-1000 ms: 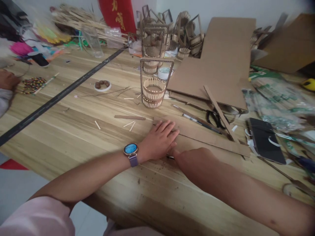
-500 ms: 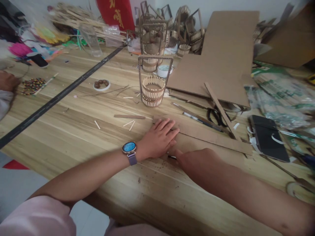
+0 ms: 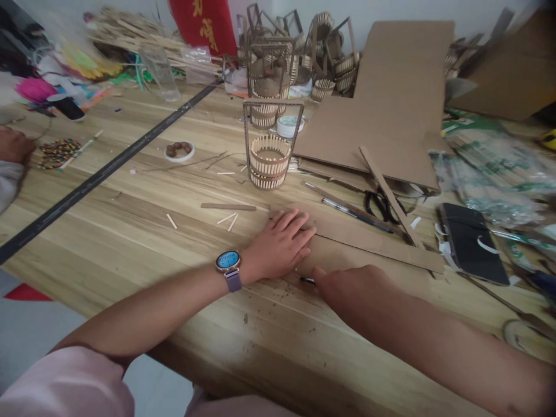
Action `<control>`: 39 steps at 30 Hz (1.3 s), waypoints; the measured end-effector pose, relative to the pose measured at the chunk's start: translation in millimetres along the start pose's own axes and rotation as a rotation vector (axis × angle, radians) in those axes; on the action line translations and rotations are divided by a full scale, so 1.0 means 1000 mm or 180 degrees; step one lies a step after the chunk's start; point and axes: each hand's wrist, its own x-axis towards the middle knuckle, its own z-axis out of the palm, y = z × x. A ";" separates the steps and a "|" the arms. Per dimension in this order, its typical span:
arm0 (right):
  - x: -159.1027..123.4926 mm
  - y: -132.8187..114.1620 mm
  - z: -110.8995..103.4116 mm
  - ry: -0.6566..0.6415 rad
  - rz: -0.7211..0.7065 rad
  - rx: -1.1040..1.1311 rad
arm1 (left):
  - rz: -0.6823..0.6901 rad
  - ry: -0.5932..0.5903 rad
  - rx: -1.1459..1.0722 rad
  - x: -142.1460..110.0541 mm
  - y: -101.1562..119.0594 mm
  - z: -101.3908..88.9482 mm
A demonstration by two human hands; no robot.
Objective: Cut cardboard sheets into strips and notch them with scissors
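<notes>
My left hand, with a watch on the wrist, lies flat with fingers stretched out on a brown cardboard strip on the wooden table. My right hand is closed just right of it, gripping a thin dark tool whose tip shows at the strip's near edge. I cannot make out what the tool is. A stick basket with a tall frame stands upright behind my left hand.
A large cardboard sheet, scissors, a pen and a black phone lie to the right. More stick baskets stand at the back. A long black ruler crosses the left. Another person's hand is at far left.
My right hand has slid slightly right and toward me along the cardboard's edge. My left hand stays pressed in place.
</notes>
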 end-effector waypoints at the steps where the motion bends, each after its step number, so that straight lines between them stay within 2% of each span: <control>1: 0.001 0.000 0.001 0.0028 0.0008 -0.0004 | 0.0003 0.0003 -0.0002 0.000 0.000 0.000; 15: -0.003 0.012 0.039 0.0666 -0.0005 -0.0036 | -0.0039 -0.0030 -0.0024 0.000 0.001 -0.001; 33: -0.009 0.019 0.057 0.0679 -0.0011 -0.0093 | -0.0009 0.0008 0.0000 -0.001 0.000 0.003; 39: -0.018 0.017 0.050 0.0445 0.0146 0.0080 | 0.0000 0.0013 0.0013 -0.001 -0.001 0.002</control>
